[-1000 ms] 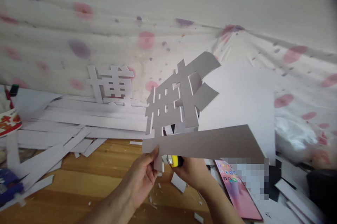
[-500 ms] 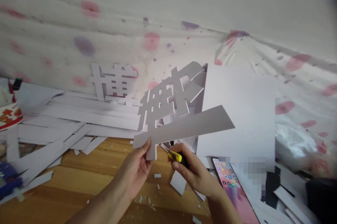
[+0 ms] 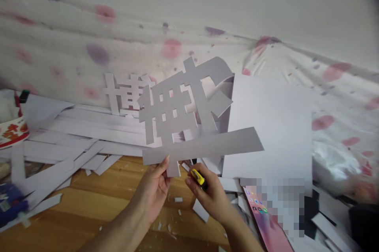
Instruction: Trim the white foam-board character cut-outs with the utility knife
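Note:
My left hand [image 3: 156, 189] pinches the lower stem of a white foam-board character cutout [image 3: 180, 106], thumb in front and fingers behind. The cutout is raised above the table and tilted, its long bottom bar reaching out to the right. In my right hand [image 3: 210, 193] is a yellow and black utility knife [image 3: 199, 178], held just right of the cutout's stem and apart from it. The knife's blade is too small to make out. Behind, a second character cutout [image 3: 130, 93] leans upright against the patterned sheet, partly hidden by the held one.
Long white board strips [image 3: 97, 126] lie piled at left on the wooden table [image 3: 109, 196]. A paper bowl [image 3: 13, 131] and a blue object [image 3: 12, 202] sit at far left. At right are a large white board [image 3: 269, 126], a phone [image 3: 266, 220] and black scraps. Small offcuts litter the table.
My left hand has turned the cutout to face me more squarely, its upper part rising and shifting left. My right hand, still around the knife, has moved only slightly. The view has shifted a little.

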`<state>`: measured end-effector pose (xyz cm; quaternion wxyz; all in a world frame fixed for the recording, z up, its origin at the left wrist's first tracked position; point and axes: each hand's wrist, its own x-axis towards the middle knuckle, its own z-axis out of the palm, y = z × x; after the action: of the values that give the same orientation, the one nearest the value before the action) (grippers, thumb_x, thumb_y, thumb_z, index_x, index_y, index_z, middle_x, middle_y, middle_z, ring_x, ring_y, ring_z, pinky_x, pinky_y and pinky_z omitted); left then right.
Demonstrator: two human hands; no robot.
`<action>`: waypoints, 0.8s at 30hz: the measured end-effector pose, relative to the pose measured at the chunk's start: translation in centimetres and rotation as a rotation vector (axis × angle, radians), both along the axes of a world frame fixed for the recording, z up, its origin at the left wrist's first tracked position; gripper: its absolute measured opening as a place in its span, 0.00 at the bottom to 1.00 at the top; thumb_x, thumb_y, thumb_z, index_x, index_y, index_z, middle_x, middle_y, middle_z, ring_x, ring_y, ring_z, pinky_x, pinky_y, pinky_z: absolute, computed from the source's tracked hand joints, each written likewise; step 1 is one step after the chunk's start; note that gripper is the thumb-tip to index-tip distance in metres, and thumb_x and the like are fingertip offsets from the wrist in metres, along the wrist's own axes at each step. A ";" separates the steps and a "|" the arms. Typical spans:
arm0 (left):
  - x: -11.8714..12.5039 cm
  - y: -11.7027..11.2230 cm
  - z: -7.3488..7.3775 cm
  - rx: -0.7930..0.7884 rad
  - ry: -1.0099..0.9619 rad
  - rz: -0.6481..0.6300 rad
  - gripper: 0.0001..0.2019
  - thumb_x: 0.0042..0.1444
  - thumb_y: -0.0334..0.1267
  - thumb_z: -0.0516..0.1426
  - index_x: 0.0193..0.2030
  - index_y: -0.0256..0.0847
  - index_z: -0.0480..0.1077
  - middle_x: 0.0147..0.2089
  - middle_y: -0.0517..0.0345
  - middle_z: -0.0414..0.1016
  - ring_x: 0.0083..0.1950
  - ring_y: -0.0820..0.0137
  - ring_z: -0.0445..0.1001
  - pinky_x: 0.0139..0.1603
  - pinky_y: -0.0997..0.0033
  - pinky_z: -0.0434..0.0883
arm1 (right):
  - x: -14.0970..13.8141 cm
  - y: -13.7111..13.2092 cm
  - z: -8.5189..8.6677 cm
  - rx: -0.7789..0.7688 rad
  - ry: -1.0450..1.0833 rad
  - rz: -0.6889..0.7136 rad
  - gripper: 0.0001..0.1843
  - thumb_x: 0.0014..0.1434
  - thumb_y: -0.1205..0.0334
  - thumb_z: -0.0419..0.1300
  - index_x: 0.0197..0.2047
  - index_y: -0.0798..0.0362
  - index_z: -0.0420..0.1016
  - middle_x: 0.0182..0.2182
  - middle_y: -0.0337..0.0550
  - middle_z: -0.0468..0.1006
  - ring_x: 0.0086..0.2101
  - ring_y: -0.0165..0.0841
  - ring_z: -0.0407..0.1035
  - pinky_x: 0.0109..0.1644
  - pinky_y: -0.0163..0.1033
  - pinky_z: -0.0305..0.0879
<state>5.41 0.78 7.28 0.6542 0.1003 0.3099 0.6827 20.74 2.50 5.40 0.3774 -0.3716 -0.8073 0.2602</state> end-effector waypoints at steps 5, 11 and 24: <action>-0.8 1.4 -1.2 0.115 0.181 0.132 0.14 0.44 0.32 0.64 0.41 0.38 0.72 0.39 0.54 0.78 0.41 0.70 0.75 0.42 0.75 0.72 | 0.4 0.2 -0.1 0.063 0.149 -0.083 0.06 0.59 0.61 0.53 0.31 0.52 0.61 0.24 0.34 0.61 0.24 0.26 0.55 0.27 0.31 0.53; -4.7 4.2 -2.6 0.143 0.568 0.481 0.08 0.41 0.35 0.65 0.27 0.39 0.70 0.25 0.65 0.73 0.30 0.79 0.70 0.37 0.83 0.66 | 1.8 1.1 0.4 0.118 0.369 -0.361 0.11 0.59 0.57 0.54 0.27 0.52 0.61 0.21 0.33 0.61 0.22 0.26 0.55 0.24 0.32 0.53; -10.5 5.0 -0.1 0.212 0.641 0.560 0.16 0.34 0.42 0.67 0.31 0.40 0.72 0.30 0.65 0.74 0.33 0.75 0.70 0.38 0.77 0.67 | 4.8 3.8 0.8 -0.160 0.393 -0.599 0.13 0.49 0.51 0.60 0.29 0.52 0.65 0.16 0.31 0.62 0.20 0.28 0.57 0.23 0.32 0.55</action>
<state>-5.13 5.82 7.18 0.3009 0.2858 0.4407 0.7959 25.54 6.33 6.20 0.5544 -0.5627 -0.5520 0.2670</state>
